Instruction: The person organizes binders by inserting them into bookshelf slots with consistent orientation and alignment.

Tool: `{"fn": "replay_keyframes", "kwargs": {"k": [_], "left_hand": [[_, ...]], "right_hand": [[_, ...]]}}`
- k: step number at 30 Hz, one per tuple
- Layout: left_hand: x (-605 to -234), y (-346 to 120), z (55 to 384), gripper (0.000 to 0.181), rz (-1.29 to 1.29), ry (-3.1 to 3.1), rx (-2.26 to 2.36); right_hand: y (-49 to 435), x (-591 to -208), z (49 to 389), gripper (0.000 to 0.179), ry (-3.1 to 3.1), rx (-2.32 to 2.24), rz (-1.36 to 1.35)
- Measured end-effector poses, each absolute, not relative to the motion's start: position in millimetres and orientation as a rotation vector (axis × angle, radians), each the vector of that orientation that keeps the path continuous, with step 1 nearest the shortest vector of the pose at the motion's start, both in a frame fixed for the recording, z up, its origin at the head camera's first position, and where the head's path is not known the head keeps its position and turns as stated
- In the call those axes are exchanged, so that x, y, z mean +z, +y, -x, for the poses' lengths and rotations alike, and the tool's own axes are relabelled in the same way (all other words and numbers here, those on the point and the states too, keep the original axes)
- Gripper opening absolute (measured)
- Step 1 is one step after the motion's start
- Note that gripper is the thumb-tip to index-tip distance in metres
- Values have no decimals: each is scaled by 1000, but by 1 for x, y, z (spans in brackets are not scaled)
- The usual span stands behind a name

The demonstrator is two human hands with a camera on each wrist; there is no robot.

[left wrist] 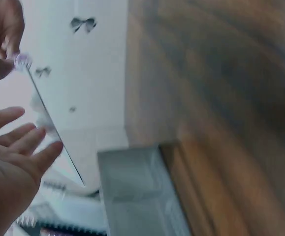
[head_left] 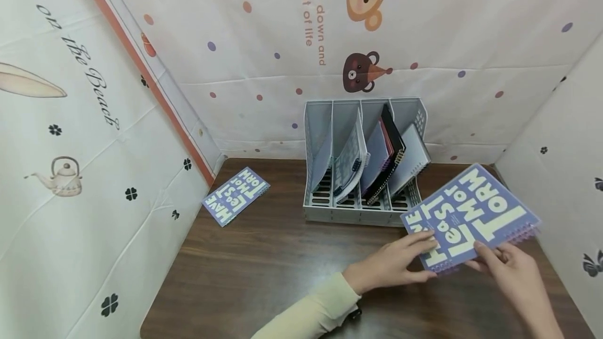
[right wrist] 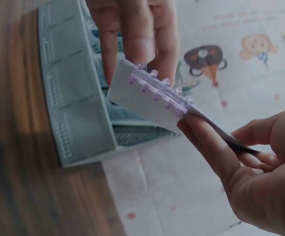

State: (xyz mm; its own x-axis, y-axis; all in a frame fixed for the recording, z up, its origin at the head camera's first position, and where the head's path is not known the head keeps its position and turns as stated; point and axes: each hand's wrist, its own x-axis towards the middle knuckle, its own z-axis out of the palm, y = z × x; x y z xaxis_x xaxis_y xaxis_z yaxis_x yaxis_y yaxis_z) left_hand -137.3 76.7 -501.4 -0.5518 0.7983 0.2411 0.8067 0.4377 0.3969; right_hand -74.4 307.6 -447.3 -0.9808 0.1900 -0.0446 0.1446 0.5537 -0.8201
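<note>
A purple spiral notebook [head_left: 476, 211] with large pale-yellow lettering is held tilted above the right side of the table. My right hand [head_left: 515, 273] pinches its spiral edge, thumb on the cover and fingers underneath. My left hand [head_left: 398, 263] is at the near left corner, its fingertips against the cover. In the left wrist view the left hand's fingers [left wrist: 21, 140] are spread and fairly straight beside the notebook. Purple coil rings [right wrist: 162, 93] show between the two hands in the right wrist view.
A grey file organizer [head_left: 355, 216] with several slots stands at the back, notebooks leaning in it. A smaller purple notebook [head_left: 236, 196] with similar lettering lies at the table's left. Printed cloth [head_left: 264, 67] hangs around the table. A small dark object [head_left: 354, 314] sits by the left sleeve.
</note>
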Motion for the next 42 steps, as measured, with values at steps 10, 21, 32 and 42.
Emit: {"fn": "replay_keyframes", "kwargs": {"k": [10,21,32,42], "left_hand": [[-506,-20,180,48,665,-2613,-1056],[-548,-97,215,39,-88,-2635,-1324],[-547,-108,227,30,-191,-2581,-1537],[-548,-108,224,32,-204,-2556,-1608]], "right_hand": [[280,-433,75,48,-2652,1457,314],[256,-425,74,39,-2655,1417,194],[220,-431,89,31,-2576,1483,43],[179,-447,113,19,-2507,1417,-12]]}}
